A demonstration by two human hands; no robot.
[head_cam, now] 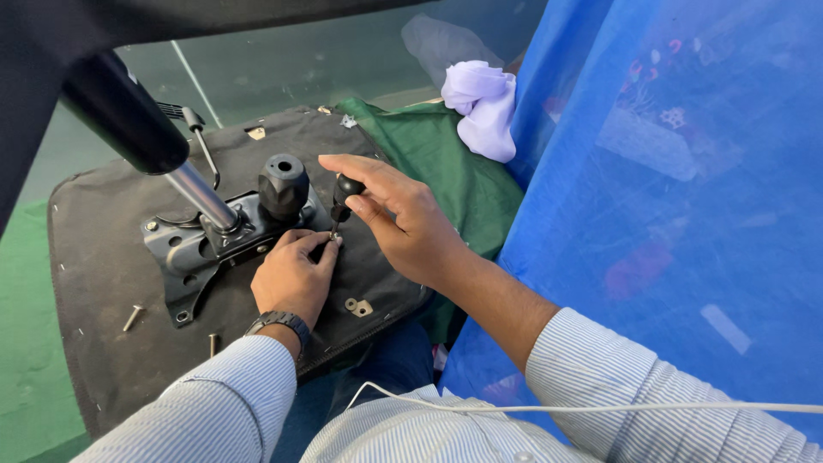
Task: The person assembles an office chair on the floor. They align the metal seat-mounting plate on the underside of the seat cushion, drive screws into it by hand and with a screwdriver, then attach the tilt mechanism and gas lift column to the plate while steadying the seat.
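Note:
An upturned black chair seat [103, 257] lies before me with a black metal mechanism plate [184, 249] bolted to its underside. My right hand [399, 219] grips a small black-handled screwdriver [345, 193], held upright with its tip down at the plate's right edge. My left hand [296, 270] rests on the seat and pinches a small screw at the screwdriver's tip. A round black knob [283, 184] stands on the plate just left of the screwdriver. A chrome gas-lift rod [201, 197] with a black cylinder [129, 116] rises from the plate's centre.
Two loose bolts [133, 317] [213, 343] lie on the seat at the left. A lever [201, 141] sticks out behind the plate. Green cloth [454, 171] and a pale purple rag [484, 107] lie behind. A blue mesh sheet [677, 189] fills the right. A white cable [600, 407] crosses my sleeves.

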